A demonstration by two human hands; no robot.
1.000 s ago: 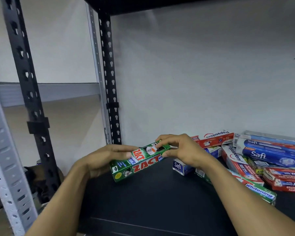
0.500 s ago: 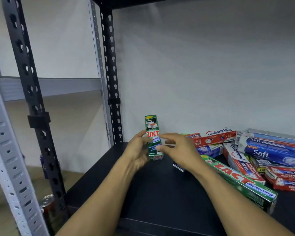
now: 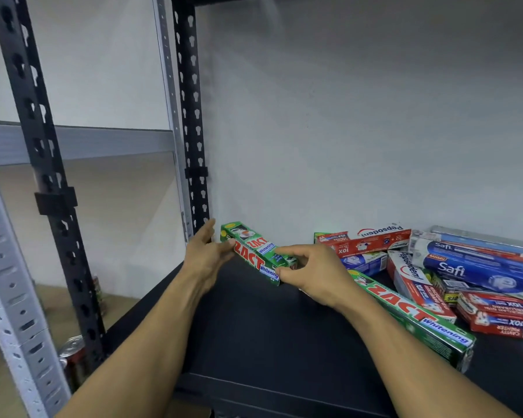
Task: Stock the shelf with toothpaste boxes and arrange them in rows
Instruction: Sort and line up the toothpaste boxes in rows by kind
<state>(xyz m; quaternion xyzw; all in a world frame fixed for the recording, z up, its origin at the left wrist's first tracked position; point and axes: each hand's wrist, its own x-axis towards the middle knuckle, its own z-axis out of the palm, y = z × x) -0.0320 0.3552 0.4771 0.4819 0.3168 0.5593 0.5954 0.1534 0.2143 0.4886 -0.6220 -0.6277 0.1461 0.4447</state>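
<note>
At the back-left of the black shelf [image 3: 254, 333], by the black upright [image 3: 191, 116], 1 green ZACT box [image 3: 252, 250] lies aslant. The right hand [image 3: 314, 276] pinches its near end between thumb and forefinger. The left hand [image 3: 206, 256], fingers straight, seems to touch its far side. Other boxes [image 3: 471, 267] lie heaped at right.

Zact box [image 3: 253, 251] lies on shelf [image 3: 254, 333], left of box pile [image 3: 477, 268]

Light is running dim, diffuse, no hard shadows. Wall [image 3: 360, 131] is grading darker toward top, brighter low down. Black shelf [image 3: 254, 342] is losing detail. Wide-angle lens is bowing uprights [image 3: 40, 146] at L edge. Pic is looking slightly soft.
</note>
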